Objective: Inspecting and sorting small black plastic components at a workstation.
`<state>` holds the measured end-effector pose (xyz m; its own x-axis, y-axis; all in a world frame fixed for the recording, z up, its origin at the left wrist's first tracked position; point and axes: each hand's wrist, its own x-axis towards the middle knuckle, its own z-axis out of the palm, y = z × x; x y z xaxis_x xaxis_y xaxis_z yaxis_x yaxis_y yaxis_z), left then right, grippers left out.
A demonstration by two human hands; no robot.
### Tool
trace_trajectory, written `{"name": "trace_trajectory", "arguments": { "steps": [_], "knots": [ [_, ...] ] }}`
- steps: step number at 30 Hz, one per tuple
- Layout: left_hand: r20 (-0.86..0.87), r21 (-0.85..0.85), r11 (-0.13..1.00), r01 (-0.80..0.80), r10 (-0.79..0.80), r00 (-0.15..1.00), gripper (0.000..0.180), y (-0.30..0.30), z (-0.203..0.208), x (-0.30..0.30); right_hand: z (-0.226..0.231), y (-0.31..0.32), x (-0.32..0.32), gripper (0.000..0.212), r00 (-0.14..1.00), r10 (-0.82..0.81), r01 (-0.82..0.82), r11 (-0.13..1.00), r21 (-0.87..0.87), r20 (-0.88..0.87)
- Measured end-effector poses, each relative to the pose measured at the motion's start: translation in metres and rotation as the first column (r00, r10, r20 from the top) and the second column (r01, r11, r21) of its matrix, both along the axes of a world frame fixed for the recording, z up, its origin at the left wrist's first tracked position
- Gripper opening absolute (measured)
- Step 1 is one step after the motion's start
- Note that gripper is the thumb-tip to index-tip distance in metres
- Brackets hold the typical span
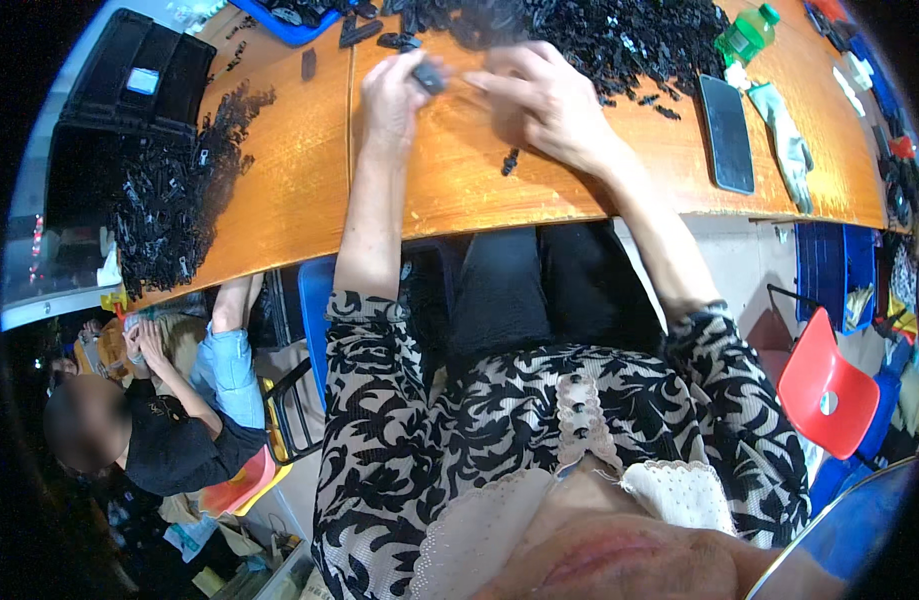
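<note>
While the left hand (pixel 394 90) pinches a small black plastic part (pixel 430 76), right hand (pixel 539 100) fingers curl, grip unclear.

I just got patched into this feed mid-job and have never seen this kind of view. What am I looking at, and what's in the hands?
This is one picture from a fisheye camera worn on a person's head, looking down, so straight edges bend. There is no machine: two bare hands work over an orange wooden table. The left hand pinches a small black plastic part; the right hand meets it from the other side, though what it holds is blurred. Heaps of similar black parts lie beyond the hands and at the table's left. To the right lie a dark phone, a glove and a green bottle. Another person sits lower left.
</note>
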<state>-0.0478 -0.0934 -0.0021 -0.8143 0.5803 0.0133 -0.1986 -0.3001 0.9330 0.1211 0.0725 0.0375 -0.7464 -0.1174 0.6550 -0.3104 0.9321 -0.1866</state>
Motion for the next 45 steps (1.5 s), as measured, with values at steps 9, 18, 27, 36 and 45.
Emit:
{"name": "trace_trajectory", "arguments": {
  "steps": [9, 18, 27, 36, 45],
  "knots": [
    [-0.849, -0.42, 0.655, -0.627, -0.041, 0.526, 0.034, -0.008, -0.001, -0.113, 0.0, -0.014, 0.053, 0.042, 0.924, 0.17, -0.204, 0.977, 0.066, 0.343],
    [-0.693, -0.567, 0.716, -0.407, -0.147, 0.706, 0.025, 0.002, 0.026, -0.023, -0.015, -0.002, 0.015, 0.028, 0.932, 0.02, -0.049, 0.996, 0.072, 0.361],
    [-0.602, -0.282, 0.958, -0.06, -0.128, 0.788, 0.023, 0.003, 0.033, 0.013, -0.004, 0.001, -0.036, 0.019, 0.992, -0.009, 0.087, 0.758, -0.646, 0.123],
    [-0.349, -0.046, 0.969, 0.245, -0.245, 0.905, 0.036, 0.004, 0.035, 0.014, -0.011, -0.001, -0.031, 0.015, 0.951, -0.029, -0.067, 0.952, -0.3, -0.307],
    [-0.213, 0.079, 0.934, 0.348, -0.325, 0.921, 0.033, 0.007, 0.028, 0.011, -0.005, -0.006, -0.023, 0.018, 0.883, -0.028, -0.026, 0.994, -0.107, -0.468]
  ]
}}
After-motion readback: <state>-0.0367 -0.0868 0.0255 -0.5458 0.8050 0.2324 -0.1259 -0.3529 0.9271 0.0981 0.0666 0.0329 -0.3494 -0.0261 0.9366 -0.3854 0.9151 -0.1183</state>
